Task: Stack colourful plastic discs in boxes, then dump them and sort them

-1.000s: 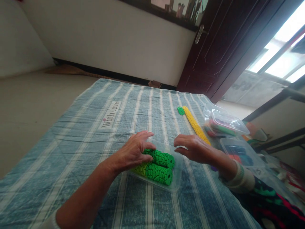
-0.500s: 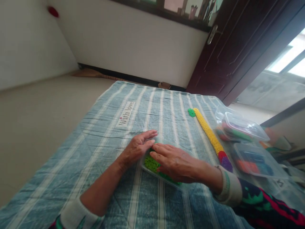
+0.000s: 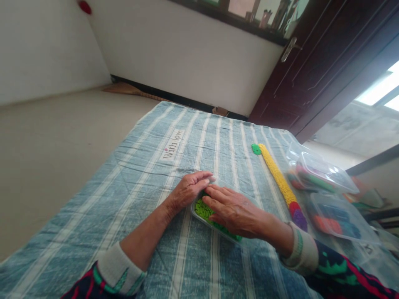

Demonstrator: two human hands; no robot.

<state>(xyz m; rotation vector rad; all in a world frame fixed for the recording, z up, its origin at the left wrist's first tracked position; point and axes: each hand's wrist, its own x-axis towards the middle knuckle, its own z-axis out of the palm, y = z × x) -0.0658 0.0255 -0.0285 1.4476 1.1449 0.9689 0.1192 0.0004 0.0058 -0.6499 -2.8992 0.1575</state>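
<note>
A clear plastic box (image 3: 202,224) holding light green and darker green pieces (image 3: 207,210) sits on the striped cloth in front of me. My left hand (image 3: 191,189) grips its far left corner, thumb on top and fingers around the far side. Across the top of the box lies my right hand (image 3: 235,209), its fingers stretched out and hiding much of the green contents. The fingertips of both hands come close together at the far corner. Whether a lid is on the box, I cannot tell.
Right of the box lies a long yellow strip (image 3: 278,176) with red and purple pieces at its near end and a green round piece (image 3: 256,149) at its far end. Clear boxes (image 3: 328,170) of coloured pieces stand at the right. A dark door (image 3: 299,74) rises behind.
The view has shifted a little, so the scene sits further right. My left fingers have drawn in around the box's corner. My right hand stays flat over the box.
</note>
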